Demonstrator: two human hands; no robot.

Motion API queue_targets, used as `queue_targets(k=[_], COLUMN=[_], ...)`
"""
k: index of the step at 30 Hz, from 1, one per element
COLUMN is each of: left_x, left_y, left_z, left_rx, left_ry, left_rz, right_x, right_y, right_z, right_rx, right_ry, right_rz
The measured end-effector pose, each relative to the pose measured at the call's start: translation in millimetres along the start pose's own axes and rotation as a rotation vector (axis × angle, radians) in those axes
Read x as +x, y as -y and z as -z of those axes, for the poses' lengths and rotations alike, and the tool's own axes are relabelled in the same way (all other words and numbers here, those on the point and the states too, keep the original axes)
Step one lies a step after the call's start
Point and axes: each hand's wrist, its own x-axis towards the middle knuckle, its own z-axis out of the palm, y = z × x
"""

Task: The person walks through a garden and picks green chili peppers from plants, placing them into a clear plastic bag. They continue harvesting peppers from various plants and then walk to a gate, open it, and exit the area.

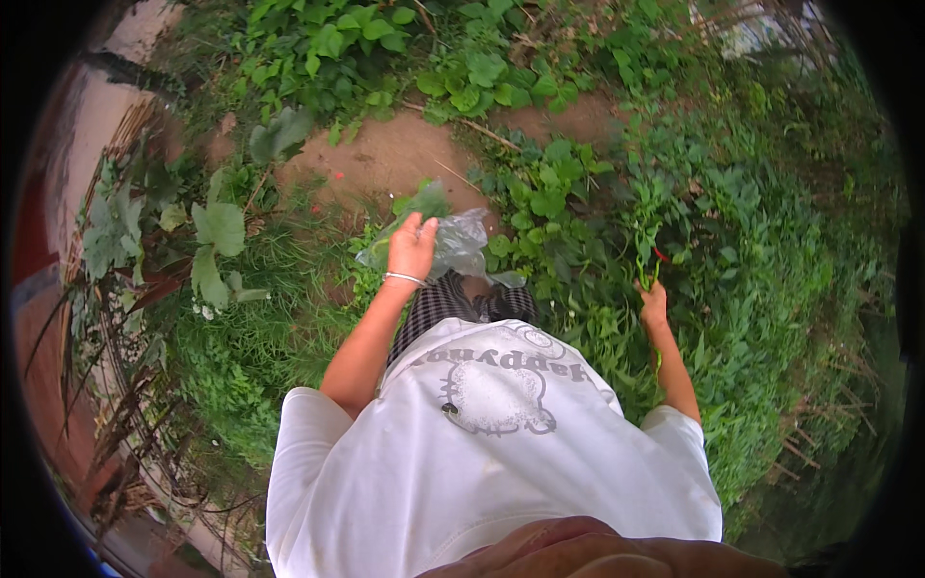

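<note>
My left hand (413, 246), with a bangle at the wrist, grips a clear plastic bag (466, 238) in front of my legs. Something green shows through the film, too blurred to name. Out to the right, my right hand (653, 303) is closed around slender green peppers (645, 271) among leafy pepper plants (694, 209). Whether these are still attached to the stems cannot be told. A red pepper (660, 254) hangs just above that hand. Another thin green pod (657, 365) shows beside my right forearm.
Bare soil (376, 155) lies ahead, crossed by a dry stick (491, 135). Broad-leaved vines (347, 36) grow beyond it. Feathery greens (289, 311) and a large-leaved plant (217, 227) stand at left, near dry stalks (108, 441). Thin stakes (798, 451) stick out at lower right.
</note>
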Motion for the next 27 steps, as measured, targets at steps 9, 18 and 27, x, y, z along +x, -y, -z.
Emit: queue_targets(k=[9, 18, 27], left_x=[80.3, 140.1, 192.6], left_y=[-55.2, -94.3, -147.6], left_z=[78.5, 110.2, 143.1], left_rx=[-0.619, -0.79, -0.886], left_ry=[-0.226, -0.439, -0.681], left_rz=[0.189, 0.117, 0.069], right_x=[22.6, 122.5, 225.9], right_y=[123.0, 330.6, 520.3], right_z=[24.3, 19.9, 6.6], right_rx=[0.031, -1.057, -1.278], right_ry=[0.002, 0.329, 0.381], right_rz=[-0.08, 0.359, 0.723])
